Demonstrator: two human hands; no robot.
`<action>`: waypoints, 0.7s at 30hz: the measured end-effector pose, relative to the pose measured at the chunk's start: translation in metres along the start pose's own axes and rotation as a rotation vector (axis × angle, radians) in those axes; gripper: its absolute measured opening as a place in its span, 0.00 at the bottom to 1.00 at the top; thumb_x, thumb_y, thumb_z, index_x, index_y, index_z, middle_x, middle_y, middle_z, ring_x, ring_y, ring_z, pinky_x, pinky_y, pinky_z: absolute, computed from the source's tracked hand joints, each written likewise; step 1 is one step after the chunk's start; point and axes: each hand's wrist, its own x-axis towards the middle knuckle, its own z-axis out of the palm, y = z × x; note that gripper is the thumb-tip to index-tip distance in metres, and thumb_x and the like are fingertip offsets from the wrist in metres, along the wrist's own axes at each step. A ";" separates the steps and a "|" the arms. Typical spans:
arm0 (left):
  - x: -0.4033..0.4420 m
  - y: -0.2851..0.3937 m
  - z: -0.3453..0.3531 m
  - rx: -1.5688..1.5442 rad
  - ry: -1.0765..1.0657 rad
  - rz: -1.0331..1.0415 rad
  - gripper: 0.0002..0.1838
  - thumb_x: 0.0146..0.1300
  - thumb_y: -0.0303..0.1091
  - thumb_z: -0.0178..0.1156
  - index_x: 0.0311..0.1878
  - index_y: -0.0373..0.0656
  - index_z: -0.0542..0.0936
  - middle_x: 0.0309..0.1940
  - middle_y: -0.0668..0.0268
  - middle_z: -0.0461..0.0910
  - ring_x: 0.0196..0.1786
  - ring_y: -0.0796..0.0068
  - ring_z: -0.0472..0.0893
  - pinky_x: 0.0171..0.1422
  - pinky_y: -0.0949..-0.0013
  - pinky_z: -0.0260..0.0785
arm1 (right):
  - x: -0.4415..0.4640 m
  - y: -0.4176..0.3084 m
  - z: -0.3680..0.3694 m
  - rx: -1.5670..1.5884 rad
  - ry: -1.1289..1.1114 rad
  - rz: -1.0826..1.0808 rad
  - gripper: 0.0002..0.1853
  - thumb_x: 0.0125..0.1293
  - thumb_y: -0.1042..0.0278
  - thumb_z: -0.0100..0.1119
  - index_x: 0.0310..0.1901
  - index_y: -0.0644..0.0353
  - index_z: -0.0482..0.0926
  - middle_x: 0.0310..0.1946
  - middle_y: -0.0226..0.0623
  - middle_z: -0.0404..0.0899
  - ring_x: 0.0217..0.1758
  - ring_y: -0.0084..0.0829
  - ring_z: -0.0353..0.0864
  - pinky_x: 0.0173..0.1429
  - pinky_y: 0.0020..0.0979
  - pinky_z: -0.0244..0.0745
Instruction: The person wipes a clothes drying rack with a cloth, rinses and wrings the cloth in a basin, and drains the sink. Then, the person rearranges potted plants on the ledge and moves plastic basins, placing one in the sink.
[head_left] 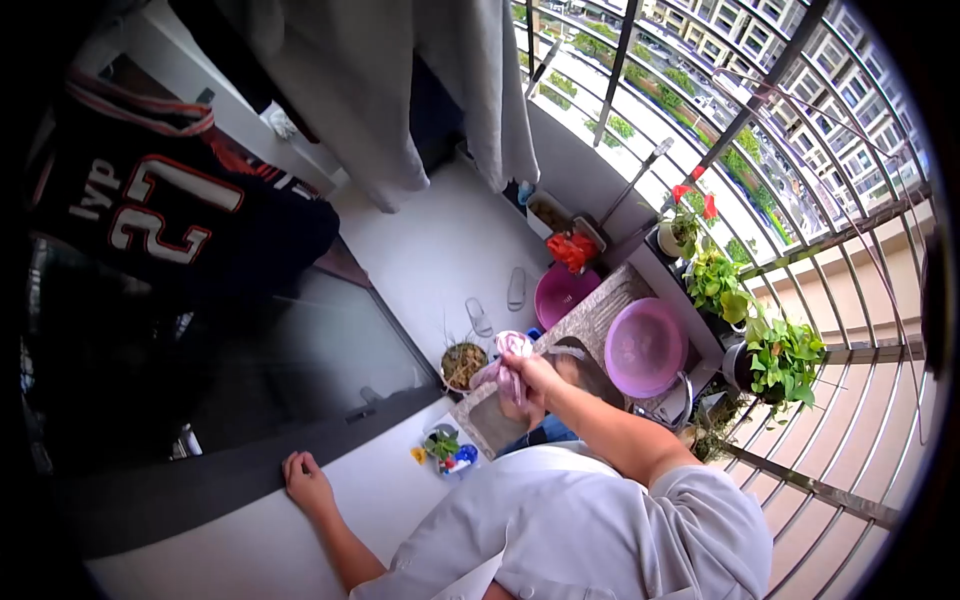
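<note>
My right hand [537,380] is closed around a bunched pink-and-white cloth [512,358], held above the edge of the stone washbasin counter [590,322]. Part of the cloth hangs below my fingers. Far to the left, my left hand [309,484] is beside the dark frame of the glass door [290,350], its fingers loosely bent and holding nothing visible. A large pink basin [646,348] sits on the counter to the right of the cloth. The counter just beneath my right hand is partly hidden by my arm.
A magenta tub [563,296] with a red bag [572,250] above it stands beyond the counter. A potted plant [463,366] and grey slippers [479,317] are on the floor. Leafy plants [780,355] line the barred window. A dark jersey [180,200] and grey curtain [340,90] hang at left.
</note>
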 end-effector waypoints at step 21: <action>0.001 0.139 0.048 0.273 -0.636 0.145 0.23 0.60 0.43 0.68 0.55 0.42 0.81 0.65 0.54 0.73 0.68 0.50 0.70 0.75 0.46 0.56 | 0.012 -0.019 0.025 -0.088 -0.371 -0.016 0.07 0.71 0.70 0.57 0.47 0.60 0.75 0.29 0.36 0.83 0.27 0.25 0.79 0.30 0.28 0.74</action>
